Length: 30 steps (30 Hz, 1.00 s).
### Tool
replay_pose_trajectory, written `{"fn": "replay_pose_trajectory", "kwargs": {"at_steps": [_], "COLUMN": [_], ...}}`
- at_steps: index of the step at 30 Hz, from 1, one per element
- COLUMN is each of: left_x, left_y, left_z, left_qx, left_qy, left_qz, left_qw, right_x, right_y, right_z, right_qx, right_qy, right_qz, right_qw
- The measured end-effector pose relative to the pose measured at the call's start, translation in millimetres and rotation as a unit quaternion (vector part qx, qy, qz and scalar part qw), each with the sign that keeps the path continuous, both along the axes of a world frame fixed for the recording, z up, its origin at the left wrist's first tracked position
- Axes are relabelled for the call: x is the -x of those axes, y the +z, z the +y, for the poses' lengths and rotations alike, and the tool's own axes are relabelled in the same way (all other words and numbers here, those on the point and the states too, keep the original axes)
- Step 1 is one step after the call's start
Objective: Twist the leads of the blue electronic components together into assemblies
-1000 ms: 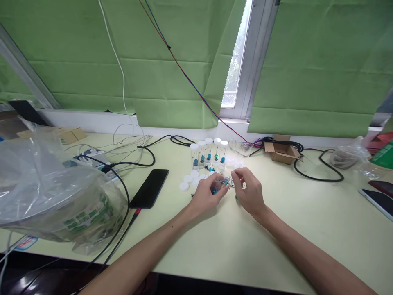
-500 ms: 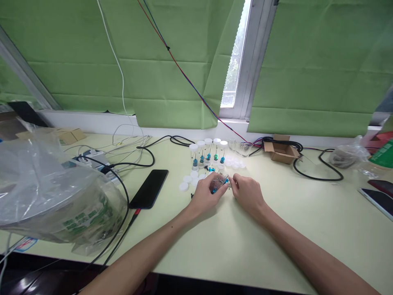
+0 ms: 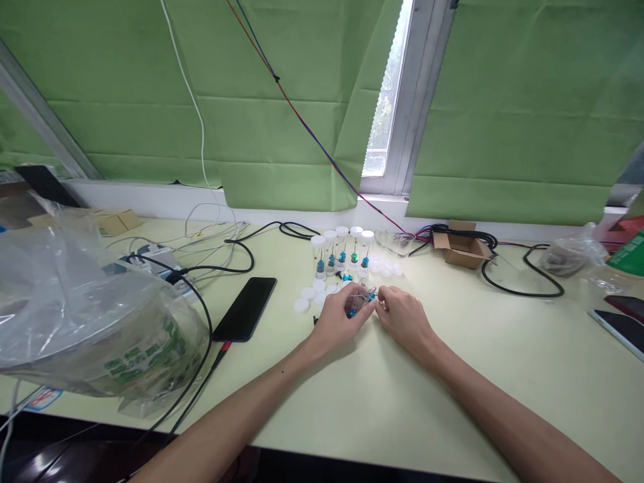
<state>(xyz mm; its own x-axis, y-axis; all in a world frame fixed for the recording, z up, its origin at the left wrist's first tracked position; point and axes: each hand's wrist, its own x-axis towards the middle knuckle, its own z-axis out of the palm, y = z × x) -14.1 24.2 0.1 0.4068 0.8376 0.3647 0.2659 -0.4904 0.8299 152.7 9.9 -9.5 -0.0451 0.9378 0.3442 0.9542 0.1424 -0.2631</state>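
Observation:
My left hand (image 3: 342, 315) is curled around a clear plastic holder or bag (image 3: 363, 291) with small blue parts and thin metal stems in it; I cannot make out its exact form. Close to its right, my right hand (image 3: 405, 314) pinches at the tip of one blue part, where a tiny metallic bit shows. What lies inside that pinch is hidden. Just beyond both hands stand several clear vials (image 3: 354, 249) with white caps, each holding a blue or green part on a thin stem. A loose blue and black part (image 3: 346, 276) lies before them.
White caps (image 3: 302, 306) lie to the left of my hands, and more (image 3: 386, 268) near the vials. A black phone (image 3: 245, 309) on a cable sits left. An open cardboard box (image 3: 463, 253) and black cables are at the back right. A large bagged tub (image 3: 100, 315) fills the left side.
My right hand has shifted slightly left, its fingertips now closer to the blue part at my left hand. The left hand has hardly moved.

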Motion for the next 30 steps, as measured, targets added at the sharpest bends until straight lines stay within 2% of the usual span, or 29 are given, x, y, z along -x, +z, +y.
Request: {"fn": "replay_pose_trajectory", "kwargs": {"at_steps": [9, 14, 21, 30], "left_x": [-0.4, -0.3, -1.0, -0.7], "left_y": [-1.5, -1.6, -0.8, 0.2], "left_z": [0.1, 0.2, -0.5, -0.8], "left_qx": [-0.005, 0.002, 0.010, 0.030], "left_qy": [-0.004, 0.000, 0.010, 0.005], "left_qz": [0.016, 0.015, 0.005, 0.005], "left_qw": [1.000, 1.000, 1.000, 1.000], "right_x": [-1.0, -0.2, 2.9, 3.2], "right_y": [-4.5, -3.8, -5.6, -6.0], "right_z": [1.5, 0.6, 0.4, -0.1], "right_qx": [0.005, -0.022, -0.071, -0.054], "right_qy": [0.019, 0.011, 0.075, 0.070], "right_qz": [0.020, 0.034, 0.105, 0.094], "right_qw": [1.000, 0.999, 0.989, 0.992]}}
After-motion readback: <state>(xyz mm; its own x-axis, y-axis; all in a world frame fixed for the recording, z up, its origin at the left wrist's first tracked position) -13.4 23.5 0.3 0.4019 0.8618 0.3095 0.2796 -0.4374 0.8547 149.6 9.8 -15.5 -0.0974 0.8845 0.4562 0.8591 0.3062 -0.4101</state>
